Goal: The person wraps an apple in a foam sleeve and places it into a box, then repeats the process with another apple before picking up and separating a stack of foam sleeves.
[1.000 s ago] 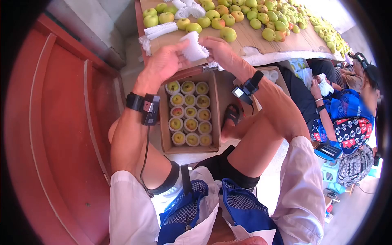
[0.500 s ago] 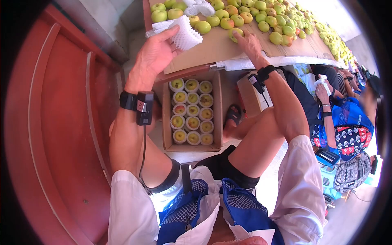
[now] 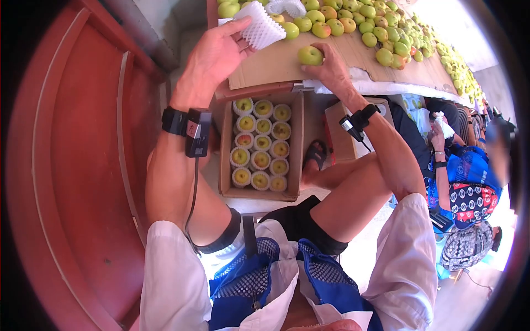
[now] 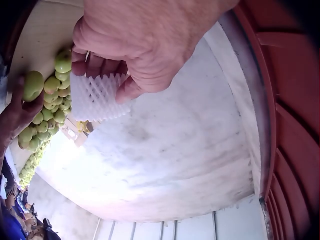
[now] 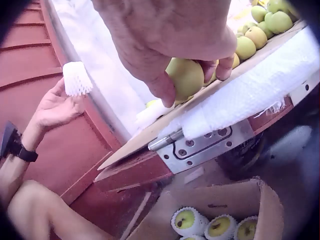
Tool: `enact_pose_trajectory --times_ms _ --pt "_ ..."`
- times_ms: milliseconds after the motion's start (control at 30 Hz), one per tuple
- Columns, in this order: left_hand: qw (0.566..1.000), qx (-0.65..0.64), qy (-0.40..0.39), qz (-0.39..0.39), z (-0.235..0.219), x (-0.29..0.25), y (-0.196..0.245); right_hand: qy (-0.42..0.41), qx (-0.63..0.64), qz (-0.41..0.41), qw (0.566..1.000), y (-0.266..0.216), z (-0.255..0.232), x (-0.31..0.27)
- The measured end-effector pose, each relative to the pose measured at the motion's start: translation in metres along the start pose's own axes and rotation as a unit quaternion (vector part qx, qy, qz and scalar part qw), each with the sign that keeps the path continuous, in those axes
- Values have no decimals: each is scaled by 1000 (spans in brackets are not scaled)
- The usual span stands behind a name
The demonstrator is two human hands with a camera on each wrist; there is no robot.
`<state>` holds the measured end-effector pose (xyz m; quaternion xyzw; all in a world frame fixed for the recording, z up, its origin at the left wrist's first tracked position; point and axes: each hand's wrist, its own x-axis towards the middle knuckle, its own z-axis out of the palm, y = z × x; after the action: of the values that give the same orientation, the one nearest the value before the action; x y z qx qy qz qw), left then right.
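Observation:
My left hand [image 3: 218, 54] pinches a white foam net sleeve [image 3: 261, 26] between thumb and fingers above the table's near edge; the left wrist view shows the sleeve [image 4: 97, 97] held from above. My right hand [image 3: 333, 67] grips a yellow-green apple [image 3: 310, 55] over the cardboard-covered tabletop, a short way right of the sleeve. In the right wrist view thumb and fingertips lie around that apple [image 5: 186, 79]. Below the table edge stands a cardboard box [image 3: 226, 160] with rows of apples [image 3: 261, 160], each in a white foam sleeve.
Many loose apples [image 3: 381, 33] cover the back and right of the table. More foam sleeves [image 3: 285, 6] lie at its back left. A metal hinge [image 5: 195, 146] sits on the table's edge. Another person [image 3: 475, 171] sits at the right. A second box [image 3: 337, 124] stands beside the first.
My right hand left the sleeve, reached to the tabletop and took hold of an apple, now drawn nearer. The left hand kept the sleeve, which stands wider. The head view has shifted slightly.

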<state>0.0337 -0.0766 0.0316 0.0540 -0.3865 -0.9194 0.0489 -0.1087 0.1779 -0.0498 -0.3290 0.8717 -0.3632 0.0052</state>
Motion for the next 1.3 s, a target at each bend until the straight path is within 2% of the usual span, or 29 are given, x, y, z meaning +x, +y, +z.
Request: enact_pose_trajectory --times_ms 267,367,467,567,967,1067,1167,1233,1300 --pt "1000 -19 22 4 -4 5 -4 -73 30 -28 997 -40 16 0" --pt "999 -30 26 4 -4 7 -7 -56 12 -59 997 -43 30 4" --pt "999 -19 31 5 -3 5 -6 -84 -23 -18 996 -45 38 8" --pt "999 -17 29 8 -4 3 -5 -86 -57 -23 994 -46 39 7" --pt "999 -3 46 0 -6 3 -5 -132 24 -26 991 -43 30 3" --pt "999 -9 34 -7 -6 3 -5 -107 34 -7 994 -45 28 2" --pt "1000 -19 -13 -11 -11 5 -8 -1 134 -69 989 -38 22 11" --pt "997 -26 -64 -22 -9 6 -13 -85 306 10 948 -79 -10 0" --pt "998 5 -69 -10 -1 5 -21 -145 441 67 883 -97 -19 -5"
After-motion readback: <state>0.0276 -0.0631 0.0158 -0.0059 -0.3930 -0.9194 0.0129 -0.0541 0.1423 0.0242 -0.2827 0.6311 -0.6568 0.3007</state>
